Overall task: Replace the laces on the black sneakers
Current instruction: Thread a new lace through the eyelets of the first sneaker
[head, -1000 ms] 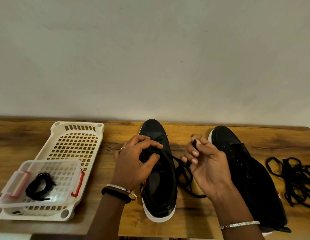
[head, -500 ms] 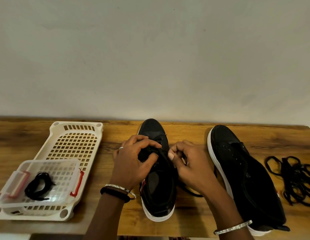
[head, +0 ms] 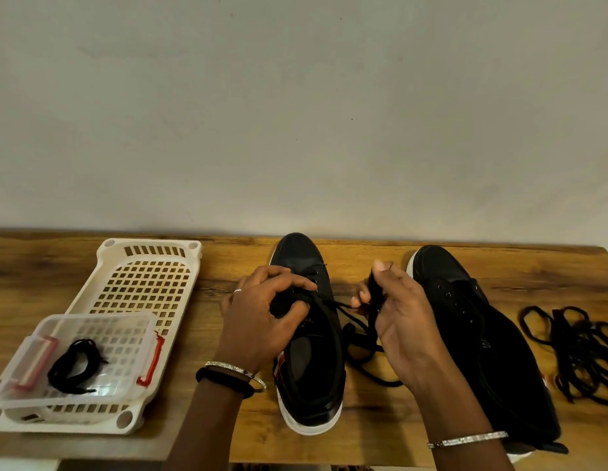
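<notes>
sneaker: the near sneaker (head: 312, 368) stands mid-worktop, toe to the wall, eyelets facing the person
lace (head: 374, 379): runs from the upper eyelets, slack onto the wood
left hand (head: 258, 321): curled over the tongue, gripping it; likely steadying the shoe
right hand (head: 401, 321): pinches bunched lace, raised to draw it out sideways
second sneaker (head: 492, 351): just right; eyelets bare
loose laces (head: 581, 348): right edge
basket (head: 149, 244): left edge; carries a clear box (head: 92, 321) holding a coiled lace (head: 73, 363)

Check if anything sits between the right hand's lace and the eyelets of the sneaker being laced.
Only the left hand: its fingers curl over the lacing area of that sneaker, hiding part of it. The gap from the right hand and its lace looks free.
</notes>
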The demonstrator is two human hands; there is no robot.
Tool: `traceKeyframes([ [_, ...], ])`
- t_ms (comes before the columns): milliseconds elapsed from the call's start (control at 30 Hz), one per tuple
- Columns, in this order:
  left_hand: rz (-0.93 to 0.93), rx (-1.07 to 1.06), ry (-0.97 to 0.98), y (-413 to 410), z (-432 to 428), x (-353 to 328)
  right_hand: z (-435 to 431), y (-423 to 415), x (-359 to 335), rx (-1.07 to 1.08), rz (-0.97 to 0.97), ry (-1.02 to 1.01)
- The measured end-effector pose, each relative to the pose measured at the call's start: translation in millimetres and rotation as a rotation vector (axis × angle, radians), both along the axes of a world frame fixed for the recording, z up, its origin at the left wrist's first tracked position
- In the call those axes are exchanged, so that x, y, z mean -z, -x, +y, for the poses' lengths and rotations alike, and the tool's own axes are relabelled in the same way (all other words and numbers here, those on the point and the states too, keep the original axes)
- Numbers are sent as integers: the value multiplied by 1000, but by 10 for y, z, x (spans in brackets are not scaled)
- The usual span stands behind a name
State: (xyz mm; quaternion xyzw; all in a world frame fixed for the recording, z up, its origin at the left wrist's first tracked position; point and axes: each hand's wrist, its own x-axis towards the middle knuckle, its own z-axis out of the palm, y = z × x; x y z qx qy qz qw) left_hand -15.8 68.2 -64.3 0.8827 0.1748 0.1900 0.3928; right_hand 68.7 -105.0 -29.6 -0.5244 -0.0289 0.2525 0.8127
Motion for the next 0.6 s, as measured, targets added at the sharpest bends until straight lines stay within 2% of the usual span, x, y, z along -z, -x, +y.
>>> traceKeyframes([
  [100, -3, 8, -3, -5, 15, 11, -15, -18, 55, -56, -242, 338],
  [300, 4, 0, -16, -7, 3, 0, -72, -30, 85, -267, -620, 632],
  [500, 15, -2, -19, -8, 3, -5, -44, -19, 136, -285, -662, 601],
  [600, 17, -3, -20, -15, -6, -5, -17, 5, 163, -229, -577, 547],
])
